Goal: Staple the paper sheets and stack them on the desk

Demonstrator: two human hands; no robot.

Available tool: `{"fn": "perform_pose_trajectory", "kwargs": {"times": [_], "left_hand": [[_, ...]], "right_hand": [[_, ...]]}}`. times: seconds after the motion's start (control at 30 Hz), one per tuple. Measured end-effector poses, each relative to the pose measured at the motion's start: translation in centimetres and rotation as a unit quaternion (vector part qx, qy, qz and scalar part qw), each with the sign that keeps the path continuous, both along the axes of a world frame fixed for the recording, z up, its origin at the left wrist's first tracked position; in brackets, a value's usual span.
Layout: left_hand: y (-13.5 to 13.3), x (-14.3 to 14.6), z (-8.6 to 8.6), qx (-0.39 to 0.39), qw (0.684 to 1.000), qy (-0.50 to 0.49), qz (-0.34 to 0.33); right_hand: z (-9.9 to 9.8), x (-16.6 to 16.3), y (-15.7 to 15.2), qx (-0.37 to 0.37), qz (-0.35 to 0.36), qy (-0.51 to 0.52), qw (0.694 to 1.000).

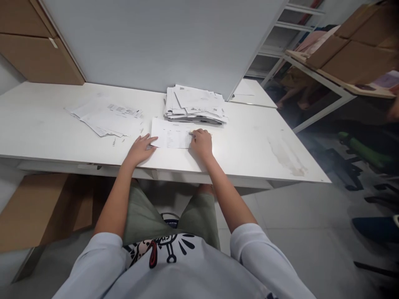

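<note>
A printed sheet of paper (pixel 170 133) lies flat on the white table (pixel 255 145) in front of me. My left hand (pixel 140 148) rests open on the table, its fingertips on the sheet's lower left edge. My right hand (pixel 202 142) is closed in a pinch at the sheet's right edge; it seems to hold a thin light object, too small to name. Just behind the sheet sits a thick stack of papers (pixel 195 104). A looser spread of papers (pixel 107 116) lies to the left.
A grey partition panel (pixel 162 41) stands along the table's far edge. Cardboard boxes (pixel 31 207) lean under the table at left. A shelf frame with cardboard (pixel 349 54) stands at right, office chairs (pixel 361 153) beyond. A stain (pixel 286 158) marks the table's right side.
</note>
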State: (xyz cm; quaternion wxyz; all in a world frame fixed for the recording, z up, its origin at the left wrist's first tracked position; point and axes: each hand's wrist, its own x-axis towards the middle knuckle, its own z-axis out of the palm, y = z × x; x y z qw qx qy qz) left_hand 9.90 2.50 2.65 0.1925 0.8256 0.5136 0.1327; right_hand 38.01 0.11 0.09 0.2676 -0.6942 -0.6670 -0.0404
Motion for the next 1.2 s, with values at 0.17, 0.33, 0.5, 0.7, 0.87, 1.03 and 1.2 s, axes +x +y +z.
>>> {"fn": "perform_pose_trajectory", "kwargs": {"times": [0.17,0.33,0.5,0.7,0.87,1.03,1.2], "left_hand": [[-0.2,0.1,-0.2,0.009,1.000,-0.001,0.000],[-0.6,0.1,-0.2,0.030,0.985,-0.132,0.105],[-0.5,0.3,1.8,0.210,0.879,-0.334,0.268],[3.5,5.8,9.3,0.077,0.728,-0.665,0.147],[9.1,12.6,13.9,-0.149,0.589,-0.792,0.068],[12.2,18.6,12.6,-0.180,0.515,-0.836,0.060],[12.7,21.4,6.9,-0.131,0.703,-0.687,0.129]], "right_hand": [[-0.7,-1.1,-1.2,0.044,0.015,-0.015,0.999],[-1.1,-1.0,-1.5,0.054,0.023,0.008,0.998],[-1.2,-1.1,-1.3,0.083,0.026,0.047,0.995],[-1.6,-0.2,-0.9,0.175,0.039,0.156,0.971],[-1.6,0.9,-0.6,0.254,-0.028,0.248,0.934],[-1.5,1.0,-0.1,0.235,-0.028,0.287,0.928],[-2.0,1.3,0.4,0.228,-0.056,0.290,0.928]]}}
